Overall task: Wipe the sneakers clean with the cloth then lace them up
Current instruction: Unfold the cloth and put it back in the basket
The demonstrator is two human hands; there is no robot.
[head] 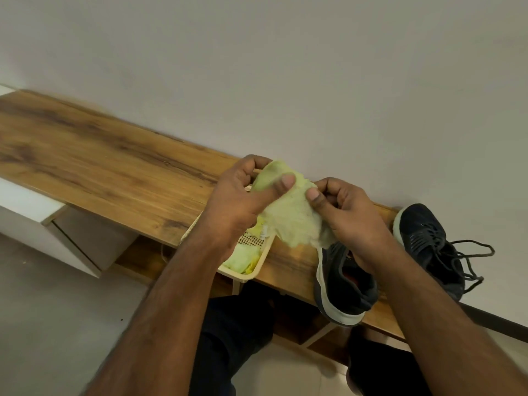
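Both hands raised over the tabletop (94, 155), sharing one cloth (291, 215). Left hand (240, 198) pinching the upper edge, thumb laid flat across the pale green fabric, fingers curled behind. Right hand (345, 215) pinching the opposite edge between thumb and curled fingers, lower corner of the cloth hanging loose below. Probably being opened out or refolded before wiping.

Soft, thin, very light (frayed and a little limp along the bottom edge), so no firm shape of its own. Likely to bunch and slide unless folded into a pad or wrapped over the fingertips. Best taken by an edge or corner to spread, then gathered in the palm for rubbing.

Just beneath the left wrist, a cream tray (258, 268) with more yellow-green cloths inside, overhanging the front edge. Directly under the right hand, the near sneaker (347, 292): dark upper, white sole, heel overhanging the edge too. Fairly stiff at the sole and soft above, so better steadied by the heel or a hand inside the opening. Farther right, the second sneaker (428, 241), laces (471, 252) loose and trailing, easy to snag.
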